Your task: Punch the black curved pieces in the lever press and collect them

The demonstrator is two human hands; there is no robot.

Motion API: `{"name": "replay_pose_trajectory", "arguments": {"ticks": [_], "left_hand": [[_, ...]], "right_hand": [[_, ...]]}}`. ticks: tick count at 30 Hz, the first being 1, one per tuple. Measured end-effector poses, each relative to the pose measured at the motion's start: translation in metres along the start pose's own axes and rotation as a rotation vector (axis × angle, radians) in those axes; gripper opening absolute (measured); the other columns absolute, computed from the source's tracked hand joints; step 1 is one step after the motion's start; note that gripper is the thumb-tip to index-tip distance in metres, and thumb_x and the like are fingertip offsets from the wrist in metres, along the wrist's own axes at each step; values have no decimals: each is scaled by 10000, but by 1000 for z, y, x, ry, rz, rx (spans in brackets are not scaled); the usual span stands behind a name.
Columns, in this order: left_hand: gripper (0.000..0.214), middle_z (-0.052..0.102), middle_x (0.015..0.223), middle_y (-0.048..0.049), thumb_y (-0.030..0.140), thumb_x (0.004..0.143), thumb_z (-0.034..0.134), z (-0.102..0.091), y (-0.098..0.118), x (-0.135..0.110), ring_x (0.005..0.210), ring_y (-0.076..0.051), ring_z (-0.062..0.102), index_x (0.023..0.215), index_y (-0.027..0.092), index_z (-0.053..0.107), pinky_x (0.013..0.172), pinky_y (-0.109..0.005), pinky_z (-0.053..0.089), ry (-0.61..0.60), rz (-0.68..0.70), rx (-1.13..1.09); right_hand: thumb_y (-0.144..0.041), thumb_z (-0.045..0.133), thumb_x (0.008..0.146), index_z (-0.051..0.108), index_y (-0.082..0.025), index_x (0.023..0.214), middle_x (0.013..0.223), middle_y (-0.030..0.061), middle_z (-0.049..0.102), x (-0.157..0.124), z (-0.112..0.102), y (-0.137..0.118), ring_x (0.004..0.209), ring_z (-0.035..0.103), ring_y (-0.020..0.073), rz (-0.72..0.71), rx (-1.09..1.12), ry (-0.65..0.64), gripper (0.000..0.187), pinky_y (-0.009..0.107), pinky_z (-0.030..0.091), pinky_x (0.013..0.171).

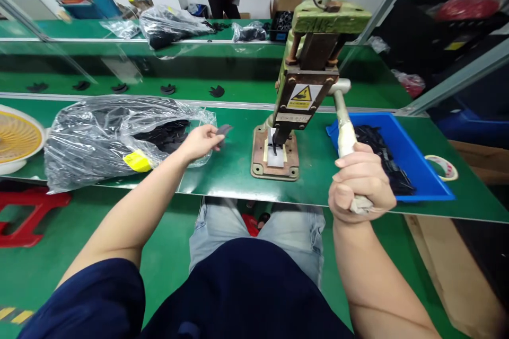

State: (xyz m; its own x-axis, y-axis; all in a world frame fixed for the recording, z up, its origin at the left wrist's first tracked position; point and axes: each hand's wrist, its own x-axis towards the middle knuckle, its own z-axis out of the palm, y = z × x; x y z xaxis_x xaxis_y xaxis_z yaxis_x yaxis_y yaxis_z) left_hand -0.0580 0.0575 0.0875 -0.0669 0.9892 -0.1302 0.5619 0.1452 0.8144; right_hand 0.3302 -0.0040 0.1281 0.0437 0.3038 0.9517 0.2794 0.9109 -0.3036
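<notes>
My left hand (201,142) pinches a small dark grey curved piece (224,130) above the green table, beside the mouth of a clear plastic bag (95,140) with many black pieces in it. A yellow label (137,160) is on the bag. My right hand (361,183) is wrapped round the tape-covered lever (345,130) of a green hand press (308,71). Under the press ram, a black curved piece (274,144) sits at the pale block (275,158) on the base plate (257,167); whether the ram touches it I cannot tell.
A blue tray (421,169) of black parts stands right of the press, with a tape roll (442,168) beside it. A round fan (19,140) is at far left. Several black parts (217,91) lie spaced along the strip behind. A person (222,5) stands at the back.
</notes>
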Motion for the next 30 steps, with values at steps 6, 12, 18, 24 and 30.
{"name": "replay_pose_trajectory", "arguments": {"ticks": [6, 12, 18, 24, 30], "left_hand": [[267, 749, 781, -39, 338, 929, 830, 89, 40, 17, 594, -116, 694, 933, 160, 630, 601, -236, 571, -228, -22, -388], [286, 715, 706, -13, 317, 956, 808, 118, 55, 33, 523, -109, 679, 867, 169, 581, 492, -198, 496, -234, 0, -311], [320, 727, 706, -32, 336, 931, 840, 121, 53, 36, 570, -132, 712, 856, 168, 578, 559, -235, 575, -302, -46, -366], [307, 698, 640, -2, 277, 897, 872, 119, 59, 35, 533, -122, 695, 848, 166, 591, 520, -203, 546, -295, -77, -351], [304, 690, 605, 8, 268, 911, 856, 116, 64, 37, 532, -107, 707, 826, 163, 584, 508, -152, 509, -345, -198, -346]], "right_hand": [[-274, 709, 833, 564, -239, 659, 653, -47, 631, 0, -4, -2, 781, 702, 181, 12, -17, -35, 229, 583, 560, 1070], [-303, 706, 856, 551, -240, 660, 652, -50, 628, 0, -3, -2, 781, 703, 183, 9, -26, -36, 258, 581, 557, 1050], [-321, 715, 863, 551, -240, 658, 656, -57, 627, -1, -3, -1, 781, 700, 174, 7, -19, -23, 275, 569, 555, 1051], [-302, 711, 868, 571, -237, 670, 673, -60, 638, -1, -6, -2, 806, 714, 172, 12, -22, -53, 251, 568, 559, 1059], [-325, 692, 927, 561, -218, 659, 685, -57, 624, -1, -1, -6, 822, 703, 146, 36, -23, -24, 316, 557, 547, 1072]]}}
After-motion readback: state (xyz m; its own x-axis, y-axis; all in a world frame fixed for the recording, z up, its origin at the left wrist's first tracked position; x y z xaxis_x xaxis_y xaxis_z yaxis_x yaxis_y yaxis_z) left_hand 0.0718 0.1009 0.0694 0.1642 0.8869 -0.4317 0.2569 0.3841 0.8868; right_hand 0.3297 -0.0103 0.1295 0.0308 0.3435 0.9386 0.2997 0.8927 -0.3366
